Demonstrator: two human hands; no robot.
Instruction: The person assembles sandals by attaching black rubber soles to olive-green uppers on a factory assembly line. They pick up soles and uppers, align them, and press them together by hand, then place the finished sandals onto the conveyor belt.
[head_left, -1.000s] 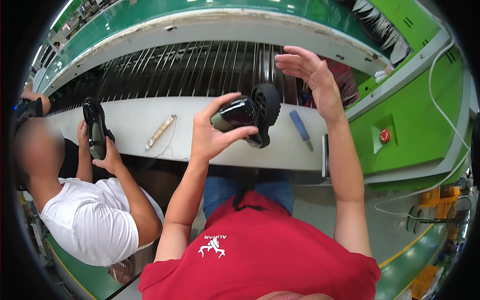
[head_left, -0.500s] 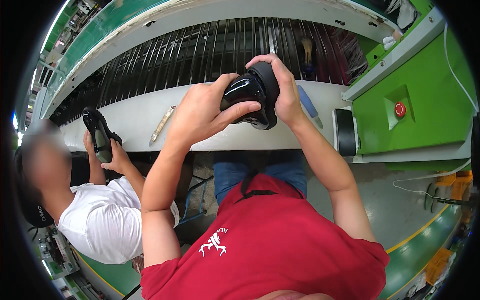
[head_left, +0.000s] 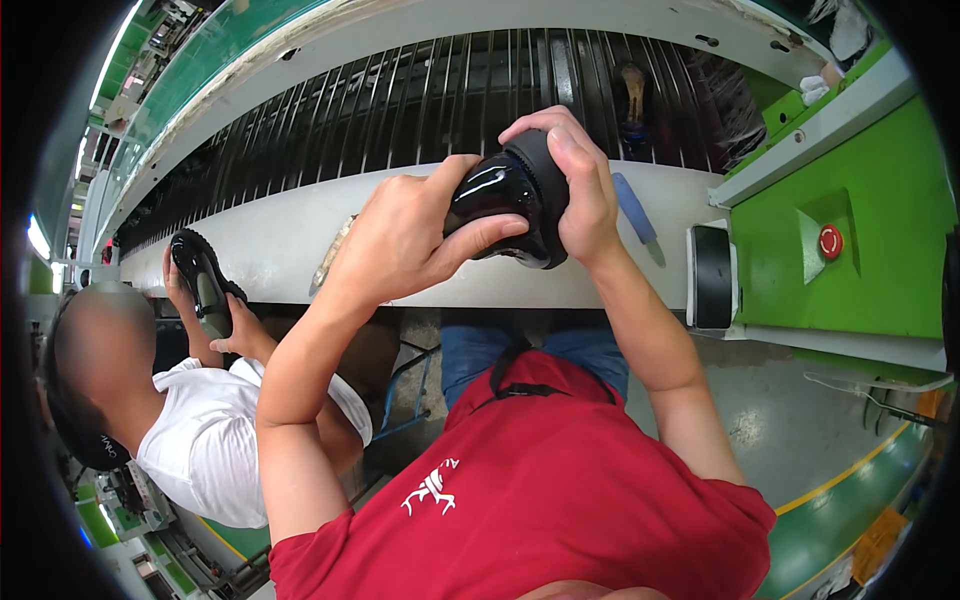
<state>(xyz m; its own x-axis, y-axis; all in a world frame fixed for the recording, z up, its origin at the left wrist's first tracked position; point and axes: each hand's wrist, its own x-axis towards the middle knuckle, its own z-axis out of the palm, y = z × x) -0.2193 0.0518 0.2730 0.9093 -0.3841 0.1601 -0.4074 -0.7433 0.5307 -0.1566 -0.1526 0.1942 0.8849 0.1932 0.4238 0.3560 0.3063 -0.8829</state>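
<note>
A glossy black shoe (head_left: 497, 192) with a thick matte black sole is held up over the white ledge, tilted so that its sole faces right. My left hand (head_left: 415, 235) is closed round the upper, its thumb lying across the shiny toe. My right hand (head_left: 583, 190) grips the sole from the right, fingers curled over its top edge. Just right of that hand a blue-handled knife (head_left: 632, 210) lies on the ledge. A slim tan-handled tool (head_left: 335, 255) lies left of the shoe, partly hidden by my left forearm.
Behind the white ledge (head_left: 260, 210) runs a bed of dark metal rollers (head_left: 400, 110), with a partly tan object (head_left: 632, 95) on it. A green machine panel with a red button (head_left: 830, 241) stands at right. On the left, a co-worker in white (head_left: 210, 440) holds another shoe (head_left: 203, 285).
The whole view has shifted slightly. My right hand's fingers have shifted a little on the sole. The left hand keeps its hold on the upper.
</note>
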